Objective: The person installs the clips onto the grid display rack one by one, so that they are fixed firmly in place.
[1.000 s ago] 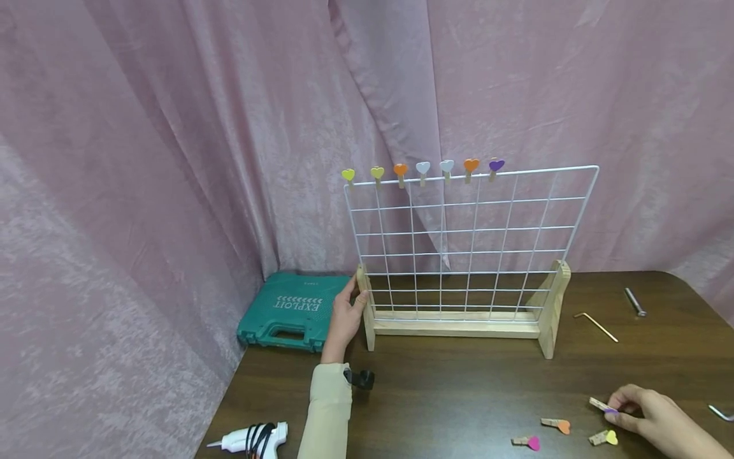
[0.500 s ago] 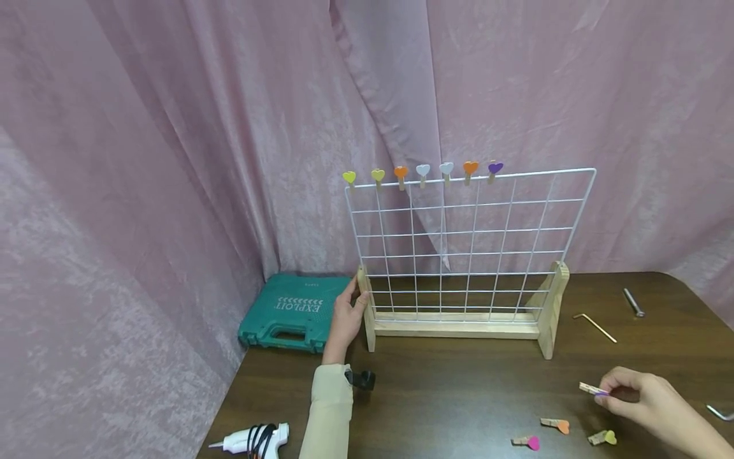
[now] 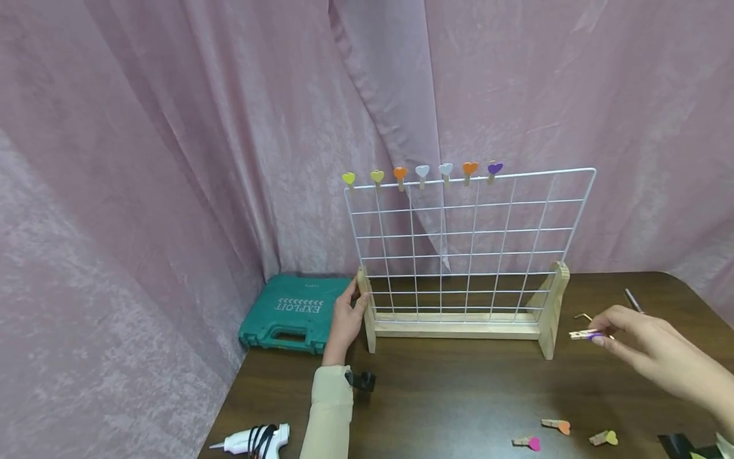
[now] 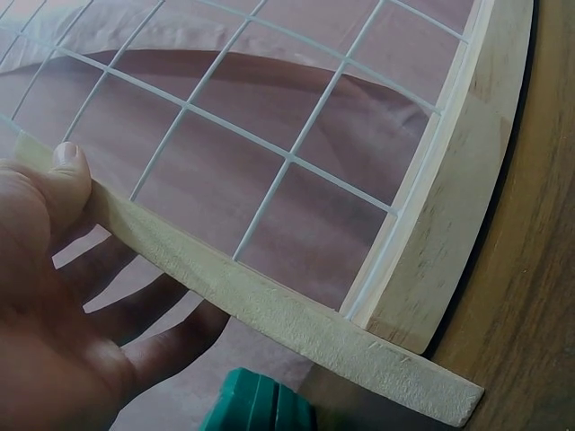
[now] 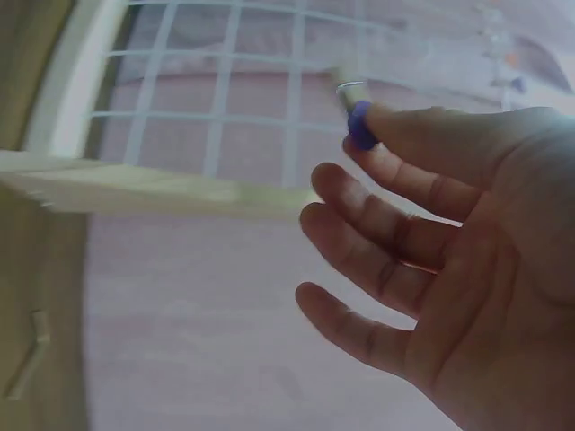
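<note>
My right hand (image 3: 645,344) pinches a small wooden clothespin (image 3: 583,335) by its purple heart end, between thumb and forefinger. It hovers above the table, right of the rack; in the right wrist view the purple heart (image 5: 362,126) shows at the thumb tip, the other fingers spread. A white wire grid (image 3: 470,242) stands upright in a wooden stand (image 3: 459,328). Along the left part of its top bar sit several heart clothespins, among them a purple one (image 3: 495,169). My left hand (image 3: 345,319) grips the stand's left post (image 4: 243,292), thumb in front and fingers behind.
On the table front lie a pink (image 3: 533,444), an orange (image 3: 563,427) and a yellow heart clothespin (image 3: 611,438). A green tool case (image 3: 298,309) lies left of the stand, a white glue gun (image 3: 235,441) at front left. A metal bolt (image 3: 633,299) lies at back right.
My right hand has lifted the purple heart clothespin off the table front and carried it up and away, towards the stand's right side. The left hand stays on the post.
</note>
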`<state>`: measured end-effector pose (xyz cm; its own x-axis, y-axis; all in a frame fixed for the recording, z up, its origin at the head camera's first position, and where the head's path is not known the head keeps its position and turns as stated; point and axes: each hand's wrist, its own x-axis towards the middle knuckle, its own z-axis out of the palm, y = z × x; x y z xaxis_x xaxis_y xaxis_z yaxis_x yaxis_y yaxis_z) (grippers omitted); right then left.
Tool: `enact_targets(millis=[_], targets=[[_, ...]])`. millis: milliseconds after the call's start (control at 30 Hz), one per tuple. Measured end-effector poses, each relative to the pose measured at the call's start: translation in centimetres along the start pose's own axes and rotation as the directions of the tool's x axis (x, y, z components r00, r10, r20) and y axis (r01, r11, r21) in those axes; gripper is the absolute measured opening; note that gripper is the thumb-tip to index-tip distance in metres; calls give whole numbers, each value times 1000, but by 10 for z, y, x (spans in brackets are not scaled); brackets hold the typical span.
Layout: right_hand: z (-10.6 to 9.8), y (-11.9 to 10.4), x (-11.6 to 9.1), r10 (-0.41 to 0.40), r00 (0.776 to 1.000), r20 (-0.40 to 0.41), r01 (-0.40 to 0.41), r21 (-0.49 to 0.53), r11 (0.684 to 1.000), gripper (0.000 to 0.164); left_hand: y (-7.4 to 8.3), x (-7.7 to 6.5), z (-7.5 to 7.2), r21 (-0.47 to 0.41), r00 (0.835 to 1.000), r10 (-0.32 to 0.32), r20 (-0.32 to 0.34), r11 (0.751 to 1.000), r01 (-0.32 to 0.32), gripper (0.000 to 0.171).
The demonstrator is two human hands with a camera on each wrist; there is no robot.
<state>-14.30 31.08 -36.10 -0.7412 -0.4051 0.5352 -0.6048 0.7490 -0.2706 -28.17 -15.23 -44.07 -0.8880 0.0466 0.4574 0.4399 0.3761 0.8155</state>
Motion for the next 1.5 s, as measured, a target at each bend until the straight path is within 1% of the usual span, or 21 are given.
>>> enact_targets(millis=[133,200,333,400,533,667,800,900,1167,1267,1367,1433,1500], targets=[[-17,-11,20,-68,997,-40,68,9,998,42,19,-5,-3,-17,999,32,8,999,-32,49],[-24,-15,29,-98,993,-72,100,27,995,45,29,-7,-5,-13,999,32,12,999,-32,48],[-37,-21,47,-140,983,-115,144,24,989,45,33,-8,-5,-10,1000,15,11,1000,-15,48],[-44,-24,57,-174,977,-126,177,14,984,45,34,-9,-4,-3,1000,20,4,1000,-20,48],[-59,-29,77,-241,963,-120,242,-8,970,46,33,-9,-3,-10,999,43,-3,999,-43,47],[-75,-36,98,-270,956,-114,264,-66,962,41,32,-10,-2,-8,998,59,-6,998,-59,47],[-90,-44,121,-298,948,-114,286,-108,952,36,33,-10,-2,-12,999,52,-8,999,-52,46],[-98,-49,139,-335,936,-109,322,-121,939,32,33,-8,-2,-13,999,41,-6,999,-41,46],[-113,-57,181,-405,909,-98,384,-181,905,30,31,-8,-2,-17,999,34,-9,999,-34,46],[-117,-58,193,-396,914,-84,375,-195,906,26,31,-8,-2,-16,999,28,-14,999,-29,46],[-121,-59,203,-365,930,-50,346,-223,911,21,31,-8,-2,-19,999,30,-15,999,-31,46],[-122,-60,209,-337,941,-22,323,-228,918,18,31,-8,-3,-25,999,32,-12,999,-32,46],[-123,-60,214,-317,948,7,311,-221,925,15,31,-8,-3,-32,999,32,-8,999,-33,47]])
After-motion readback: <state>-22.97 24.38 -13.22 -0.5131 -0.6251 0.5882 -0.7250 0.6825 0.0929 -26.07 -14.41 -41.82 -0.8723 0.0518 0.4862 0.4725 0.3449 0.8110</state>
